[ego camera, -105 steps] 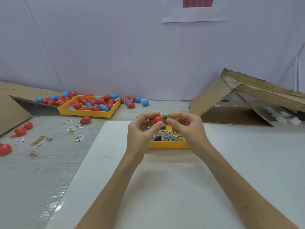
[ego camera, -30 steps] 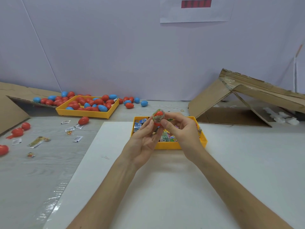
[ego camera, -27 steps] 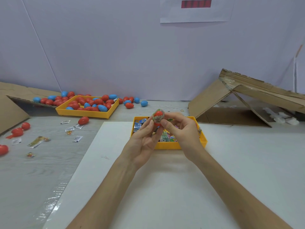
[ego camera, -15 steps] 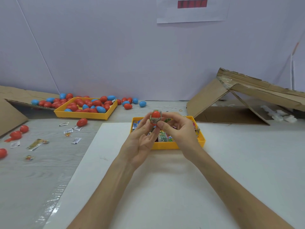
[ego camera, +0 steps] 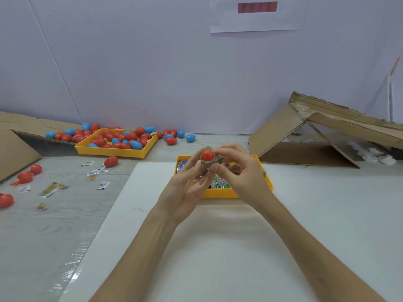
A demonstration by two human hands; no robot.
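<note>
Fingers of the right hand are pinching a red plastic egg with a printed wrapper around it. The left hand is pinching its other side. Just beneath them, a yellow tray of packets is sitting on the white surface. Far to their left, a second yellow tray is holding red and blue eggs.

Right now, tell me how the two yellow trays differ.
The near tray holds printed packets; the far tray holds red and blue eggs. The near tray is partly hidden by the left hand and right hand, which hold a wrapped egg; the far tray is in full view. Both are yellow, shallow and rectangular.
</note>
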